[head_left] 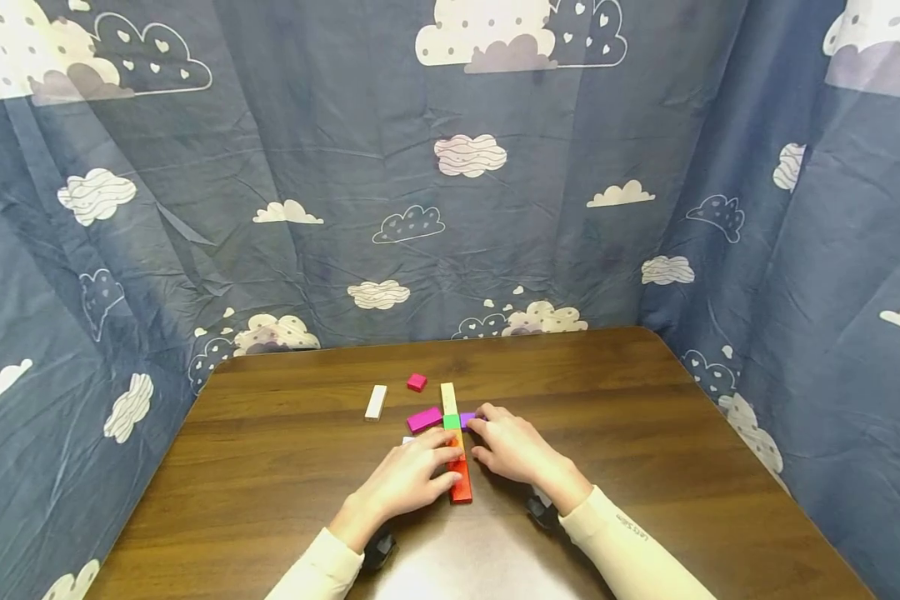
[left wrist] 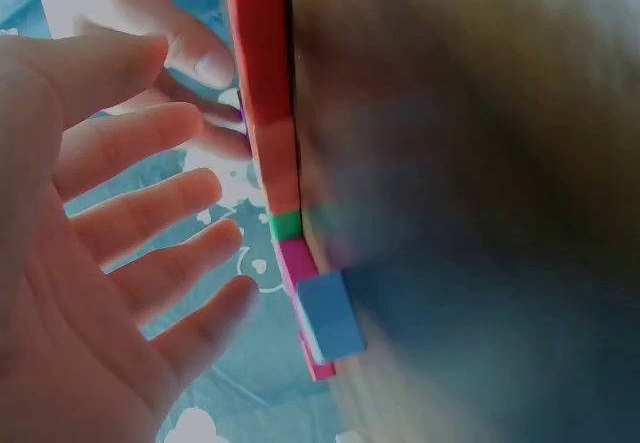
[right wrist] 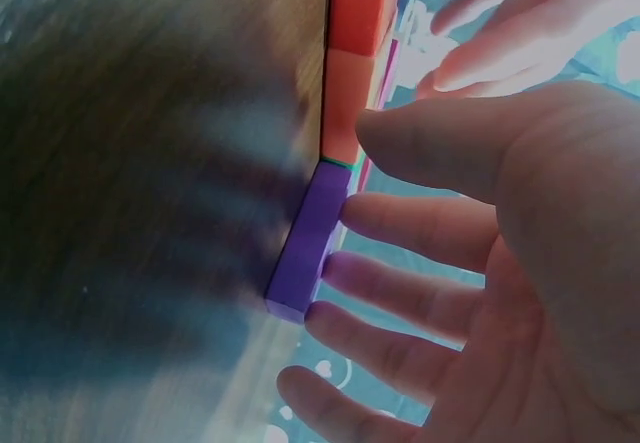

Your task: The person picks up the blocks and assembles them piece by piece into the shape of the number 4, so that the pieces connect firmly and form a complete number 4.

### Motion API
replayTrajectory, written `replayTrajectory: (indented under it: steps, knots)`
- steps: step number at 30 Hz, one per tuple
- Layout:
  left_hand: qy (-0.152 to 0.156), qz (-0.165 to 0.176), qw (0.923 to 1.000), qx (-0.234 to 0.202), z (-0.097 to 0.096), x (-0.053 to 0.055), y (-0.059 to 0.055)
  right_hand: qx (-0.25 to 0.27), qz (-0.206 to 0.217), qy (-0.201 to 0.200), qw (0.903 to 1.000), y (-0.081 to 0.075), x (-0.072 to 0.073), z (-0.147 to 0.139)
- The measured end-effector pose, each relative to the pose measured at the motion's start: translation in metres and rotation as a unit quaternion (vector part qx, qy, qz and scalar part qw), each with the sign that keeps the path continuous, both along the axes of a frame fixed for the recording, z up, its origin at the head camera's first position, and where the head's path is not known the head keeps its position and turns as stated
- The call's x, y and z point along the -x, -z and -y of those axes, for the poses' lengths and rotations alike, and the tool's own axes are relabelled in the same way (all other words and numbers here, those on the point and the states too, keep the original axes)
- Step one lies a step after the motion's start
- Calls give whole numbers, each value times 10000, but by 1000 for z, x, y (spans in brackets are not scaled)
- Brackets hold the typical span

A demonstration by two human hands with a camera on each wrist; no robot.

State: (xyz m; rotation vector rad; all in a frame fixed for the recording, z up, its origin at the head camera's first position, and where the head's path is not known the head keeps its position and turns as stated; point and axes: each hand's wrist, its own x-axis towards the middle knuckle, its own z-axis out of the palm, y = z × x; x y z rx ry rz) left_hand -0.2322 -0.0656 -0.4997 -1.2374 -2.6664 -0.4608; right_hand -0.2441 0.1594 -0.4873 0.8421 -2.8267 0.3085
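Observation:
A line of blocks lies on the table: a cream block, a green block, an orange block and a red block. From the green one a magenta block angles off to the left, a purple block to the right. My left hand hovers over the red and orange blocks with fingers spread; contact there is hard to tell. Extended fingertips of my right hand touch the purple block. A bluish block is partly hidden by my left hand in the head view.
A white block and a small pink block lie farther back on the brown wooden table. A blue cloud-patterned curtain encloses its back and sides.

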Motion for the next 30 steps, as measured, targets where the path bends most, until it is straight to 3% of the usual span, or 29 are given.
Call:
replayTrajectory:
  steps: [8, 14, 18, 30]
  knots:
    - [-517, -14, 9975, -481, 11, 14, -8, 53, 130, 40, 9999, 2, -1, 0]
    - [-941, 24, 9910, -954, 17, 29, -9, 108, 137, 6, 9998, 2, 1, 1]
    - [-1264, 176, 9862, -1050, 18, 39, -7, 107, 116, 30, 9999, 0, 1, 2]
    - [-1509, 861, 9793, -1042, 13, 59, 1, 153, 152, 10, 9998, 1, 2, 2]
